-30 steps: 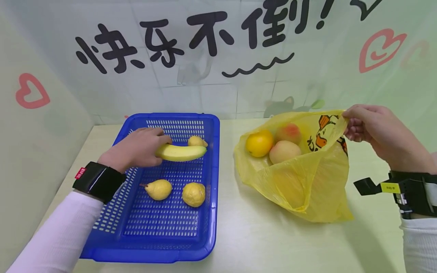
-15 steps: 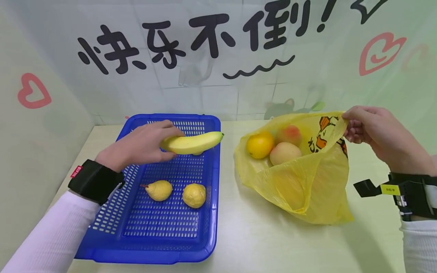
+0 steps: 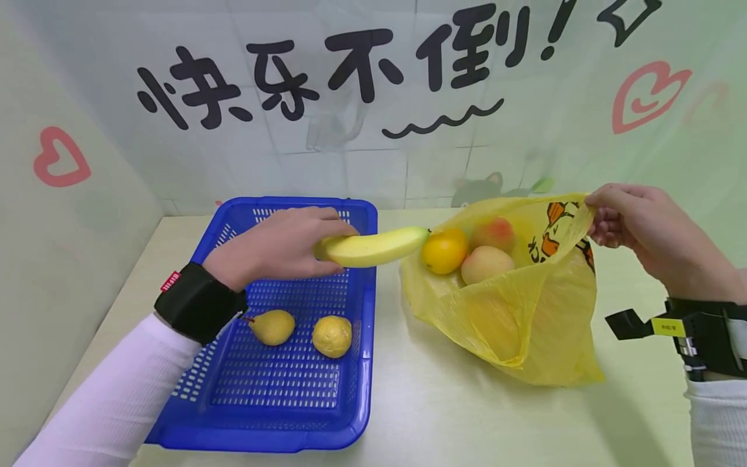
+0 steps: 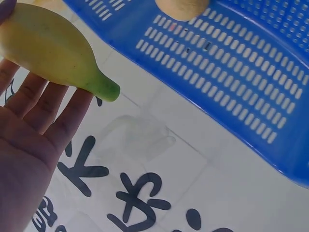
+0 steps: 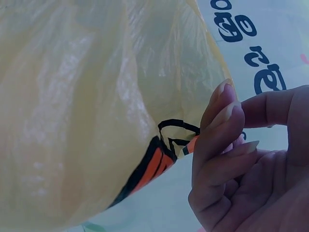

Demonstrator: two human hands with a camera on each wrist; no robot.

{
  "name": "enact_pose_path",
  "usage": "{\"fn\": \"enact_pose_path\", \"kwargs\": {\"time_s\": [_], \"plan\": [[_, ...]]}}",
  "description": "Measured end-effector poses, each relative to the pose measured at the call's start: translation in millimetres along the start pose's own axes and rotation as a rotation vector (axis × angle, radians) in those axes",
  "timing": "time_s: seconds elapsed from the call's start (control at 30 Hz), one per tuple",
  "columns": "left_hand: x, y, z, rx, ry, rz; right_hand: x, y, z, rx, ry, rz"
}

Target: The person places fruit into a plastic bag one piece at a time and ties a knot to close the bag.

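My left hand (image 3: 286, 248) grips a yellow banana (image 3: 376, 248) by one end, above the right rim of the blue basket (image 3: 369, 389). The banana's greenish tip reaches to the orange (image 3: 445, 250) at the mouth of the yellow plastic bag (image 3: 560, 331). In the left wrist view the banana (image 4: 53, 48) lies between thumb and fingers. My right hand (image 3: 648, 227) pinches the bag's upper right edge and holds its mouth wide. Inside the bag, beside the orange, are a pale peach (image 3: 487, 264) and a red-blushed peach (image 3: 495, 233).
A pear (image 3: 272, 327) and a round yellow fruit (image 3: 332, 336) lie in the basket. Another pale yellow fruit (image 4: 181, 7) shows there in the left wrist view. Basket and bag stand on a light table (image 3: 420, 408), with a printed wall sheet (image 3: 373, 162) behind.
My left hand has lifted the banana out of the basket and carried it right, up to the bag's mouth. The right hand keeps its hold on the bag with hardly any movement.
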State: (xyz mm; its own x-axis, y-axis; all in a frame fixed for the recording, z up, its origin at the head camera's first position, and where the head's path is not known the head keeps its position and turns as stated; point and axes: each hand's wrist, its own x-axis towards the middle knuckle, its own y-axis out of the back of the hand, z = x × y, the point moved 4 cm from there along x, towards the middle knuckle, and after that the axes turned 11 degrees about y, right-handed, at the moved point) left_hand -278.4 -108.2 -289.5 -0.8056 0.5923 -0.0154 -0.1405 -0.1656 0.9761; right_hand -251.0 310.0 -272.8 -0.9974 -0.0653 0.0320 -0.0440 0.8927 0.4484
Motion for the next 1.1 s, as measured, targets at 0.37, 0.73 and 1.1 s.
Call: {"fn": "enact_pose_path", "kwargs": {"time_s": [0.37, 0.73, 1.1], "plan": [[25.5, -5.0, 28.5, 0.013, -0.086, -0.019, -0.5, 0.6, 2.9, 0.051, -0.008, 0.009], [47.4, -15.6, 65.5, 0.082, -0.163, -0.026, 1.3, -4.1, -1.4, 0.015, 0.01, 0.004], [71.4, -30.4, 95.9, 0.137, -0.191, -0.069, 1.9, -4.8, 0.8, 0.001, 0.022, -0.001]]}}
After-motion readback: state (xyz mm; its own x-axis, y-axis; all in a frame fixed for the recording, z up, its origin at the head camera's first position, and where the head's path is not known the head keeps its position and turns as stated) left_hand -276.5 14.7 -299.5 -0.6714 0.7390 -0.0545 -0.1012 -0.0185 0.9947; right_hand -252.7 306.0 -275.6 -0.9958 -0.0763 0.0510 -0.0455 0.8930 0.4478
